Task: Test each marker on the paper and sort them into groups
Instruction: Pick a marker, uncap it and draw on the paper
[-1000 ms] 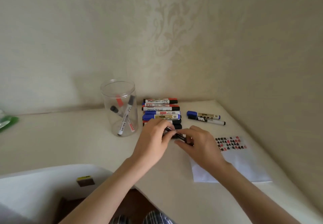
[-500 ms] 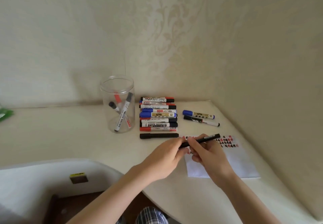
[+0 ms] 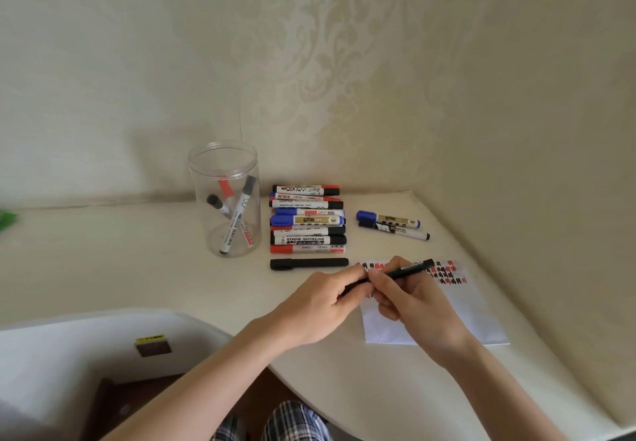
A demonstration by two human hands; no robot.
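Note:
Both hands hold one thin black marker (image 3: 411, 268) over the white paper (image 3: 461, 310). My right hand (image 3: 413, 299) grips its barrel; my left hand (image 3: 323, 299) pinches its near end, where the cap sits. The paper's far edge carries red and black test marks (image 3: 447, 273). A row of several red, blue and black markers (image 3: 308, 220) lies behind, with a single black marker (image 3: 308, 263) at its near side. Two more markers (image 3: 392, 225) lie apart to the right. A clear jar (image 3: 225, 199) holds three markers.
The cream table (image 3: 137, 268) sits in a wall corner, its right edge running close past the paper. A curved white surface (image 3: 86, 344) with a small yellow-labelled tag lies at the lower left. Something green (image 3: 7, 218) shows at the far left edge.
Both hands drew back from the marker row to the paper, bringing the thin black marker. The single black marker by the row came into view as they left.

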